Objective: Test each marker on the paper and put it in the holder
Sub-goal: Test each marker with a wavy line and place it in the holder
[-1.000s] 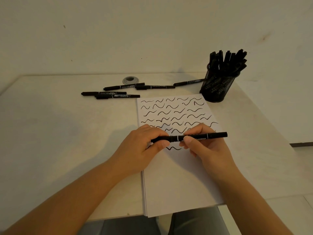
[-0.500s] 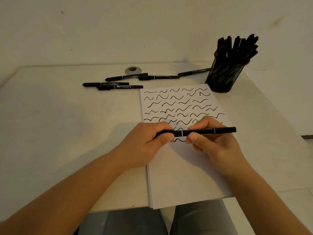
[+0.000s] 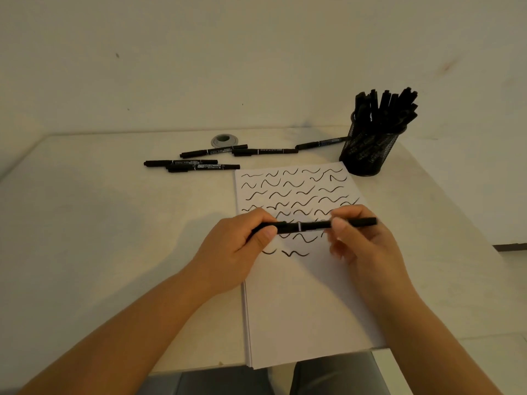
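Gripping one end each, the left hand (image 3: pixel 232 249) and right hand (image 3: pixel 360 246) hold a marker (image 3: pixel 306 225) level above the paper (image 3: pixel 302 303); the left fingers curl round its left end and hide it, while the right thumb and forefinger pinch the barrel further right. The right fingers are motion-blurred. Several squiggles (image 3: pixel 288 192) lie behind the hands. The marker is black and slim, with a pale ring at mid-length and its right tip free. Five loose markers (image 3: pixel 204 166) lie on the pale table (image 3: pixel 99 223) beyond the paper's left corner; their print is too small to read. A black mesh holder (image 3: pixel 368 155), packed with markers, stands at the paper's far right corner. A grey grommet (image 3: pixel 224 139) sits near the plain wall (image 3: pixel 228 58).
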A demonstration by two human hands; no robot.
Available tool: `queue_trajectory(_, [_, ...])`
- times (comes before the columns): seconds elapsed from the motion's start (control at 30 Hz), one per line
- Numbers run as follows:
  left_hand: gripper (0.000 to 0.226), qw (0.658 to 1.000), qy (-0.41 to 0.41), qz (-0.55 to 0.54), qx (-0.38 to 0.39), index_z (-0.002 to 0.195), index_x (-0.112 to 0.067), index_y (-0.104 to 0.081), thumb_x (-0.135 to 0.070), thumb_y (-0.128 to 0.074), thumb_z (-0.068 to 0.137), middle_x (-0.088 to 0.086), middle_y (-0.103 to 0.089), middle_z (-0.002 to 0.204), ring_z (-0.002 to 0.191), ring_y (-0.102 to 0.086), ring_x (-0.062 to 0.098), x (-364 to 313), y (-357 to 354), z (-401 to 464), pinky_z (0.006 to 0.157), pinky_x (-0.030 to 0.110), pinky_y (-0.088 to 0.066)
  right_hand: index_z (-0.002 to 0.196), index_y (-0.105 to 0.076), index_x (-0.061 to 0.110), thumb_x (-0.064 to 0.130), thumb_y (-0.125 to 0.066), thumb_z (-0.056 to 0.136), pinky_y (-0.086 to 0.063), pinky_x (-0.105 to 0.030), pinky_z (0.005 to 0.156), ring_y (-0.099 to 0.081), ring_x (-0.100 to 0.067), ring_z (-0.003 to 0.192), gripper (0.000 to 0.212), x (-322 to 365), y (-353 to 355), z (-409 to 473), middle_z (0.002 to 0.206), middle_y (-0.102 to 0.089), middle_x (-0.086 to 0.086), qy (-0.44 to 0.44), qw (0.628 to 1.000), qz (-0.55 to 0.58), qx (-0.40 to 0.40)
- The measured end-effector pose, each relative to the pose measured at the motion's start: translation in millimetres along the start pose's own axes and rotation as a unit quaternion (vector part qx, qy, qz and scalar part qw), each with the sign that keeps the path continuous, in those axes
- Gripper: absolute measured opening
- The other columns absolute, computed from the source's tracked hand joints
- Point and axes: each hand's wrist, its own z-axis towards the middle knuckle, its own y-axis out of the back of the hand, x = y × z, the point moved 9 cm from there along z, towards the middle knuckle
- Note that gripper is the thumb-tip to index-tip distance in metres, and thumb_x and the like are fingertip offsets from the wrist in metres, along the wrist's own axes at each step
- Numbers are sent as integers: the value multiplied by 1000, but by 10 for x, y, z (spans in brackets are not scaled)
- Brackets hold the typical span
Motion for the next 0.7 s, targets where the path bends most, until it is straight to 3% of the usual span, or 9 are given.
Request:
queue_trajectory(0.07, [12,999,21,22,-44,84,-39,-52,-43,-41,87,-15,-54,59,45,-43,6,41,148,20,44,14,-30,82,-64,31,16,-70,74,-44,-19,60,-53,-9,65,18,82,201,42,74,-61,8,30,995,-48,-77])
queue_trajectory(0.13, [10,994,33,63,-79,80,-39,-51,-40,-42,86,-16,-55,60,51,-47,7,40,278,65,47,16,-34,92,-58,37,22,-66,77,-42,-14,68,-54,-6,77,23,337,248,62,89,-61,11,127,961,-220,-112])
queue_trajectory(0.23, [17,980,14,173,-95,87,-29,-56,-41,-44,87,-13,-50,58,54,-47,9,-63,349,190,48,16,-30,100,-65,25,25,-65,79,-34,-18,76,-47,-16,88,21,635,-68,75,93,-60,5,272,836,-471,-74])
queue_trajectory(0.33, [22,941,-48,320,-96,89,-19,-61,-37,-48,90,-11,-51,68,60,-46,11,-314,303,353,50,19,-32,96,-70,14,22,-74,76,-41,-31,74,-52,-25,83,22,692,-390,159,87,-67,-2,326,759,-564,-8])
queue_trajectory(0.47, [37,911,-136,376,-101,82,-16,-64,-40,-36,88,-4,-62,67,58,-55,15,-669,227,550,45,27,-41,94,-70,10,15,-74,76,-47,-33,65,-55,-23,73,20,742,-563,291,80,-67,-3,354,735,-575,56])
queue_trajectory(0.7, [34,911,-192,358,-74,91,-15,-64,-41,-44,90,-1,-67,79,71,-58,20,-893,132,903,53,29,-38,85,-68,8,13,-75,75,-41,-23,56,-57,-20,64,14,949,-481,523,72,-64,-3,373,704,-601,65])
